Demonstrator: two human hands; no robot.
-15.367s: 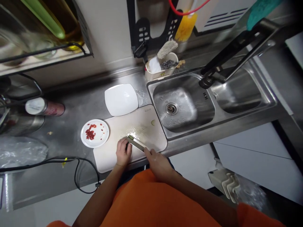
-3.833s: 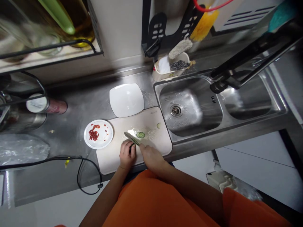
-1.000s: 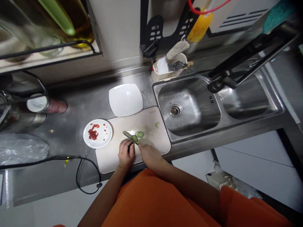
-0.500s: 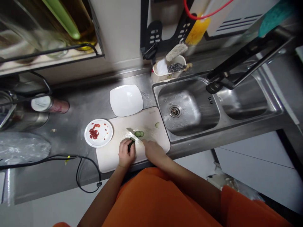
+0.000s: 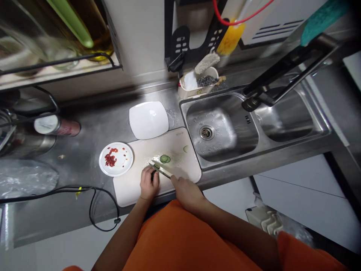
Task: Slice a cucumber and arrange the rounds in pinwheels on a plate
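Observation:
A pale cutting board (image 5: 132, 186) lies on the steel counter. My left hand (image 5: 148, 184) is curled on a short dark green cucumber piece (image 5: 153, 174) and presses it to the board. My right hand (image 5: 184, 190) grips the handle of a knife (image 5: 161, 170), whose blade rests across the cucumber just beyond my left fingertips. Cut cucumber slices (image 5: 164, 159) lie right behind the blade, and one more cucumber slice (image 5: 185, 149) sits near the board's right edge.
A small round plate (image 5: 126, 165) with chopped red chilli (image 5: 108, 160) stands left of the board, and a square white plate (image 5: 148, 119) behind it. A double sink (image 5: 225, 128) is to the right. A black cable (image 5: 93, 210) loops near the counter's front edge. A can (image 5: 56, 126) lies far left.
Over the last second the knife lifted toward the slices and came back down across the cucumber, nearer my left fingers. More slices lie on the board than 15 seconds ago.

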